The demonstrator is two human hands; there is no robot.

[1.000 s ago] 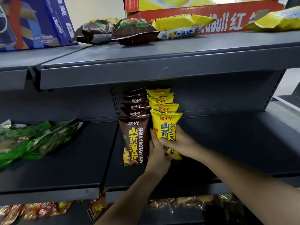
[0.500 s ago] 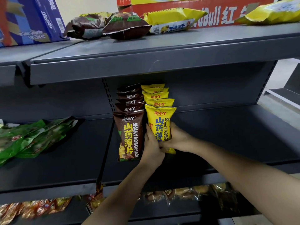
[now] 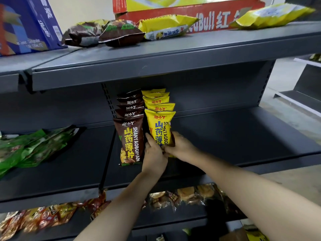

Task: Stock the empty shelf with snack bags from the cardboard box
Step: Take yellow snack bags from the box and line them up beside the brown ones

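Left to right:

- Blue box (image 3: pixel 26 26) on the top shelf, far left. Below it, green bags (image 3: pixel 33 146) lie flat in a loose heap on the next bay. Not our lane.
- Brown row (image 3: pixel 130 108) stands upright at the left end of the middle shelf (image 3: pixel 243 133), with the front brown bag (image 3: pixel 132 141) leaning slightly.
- Left hand (image 3: pixel 154 153): fingers straight, pressed flat along the left edge of the front yellow bag (image 3: pixel 159 127), wedged between it and the brown row. It braces the bag and does not wrap it.
- Front yellow bag is upright on the middle shelf, heading the yellow row (image 3: pixel 159 101) and touching the bag behind it.
- Right hand (image 3: pixel 180 146): fingers curled round the bag's lower right edge, pinching it.
- The rest of the middle shelf, right of the hands, holds no bags, so I judge the task far from done.
- Red box (image 3: pixel 217 16) and loose yellow bags (image 3: pixel 274 14) are up top.
- Something brown sits at bottom right (image 3: pixel 232 235). Can't tell if it's the supply box.

Step in hand, my read: seating and squaring this bag.

Risks:
- Bags are soft and tall with a narrow base. With nothing to the right of the yellow row, it could topple sideways or forward when the hands let go.
- Left fingers sit tight against the front brown bag, so pulling them out could drag it forward and knock it off the lip.
- A hard squeeze at the bottom could crush the chips or bulge the base so the bag won't stand.
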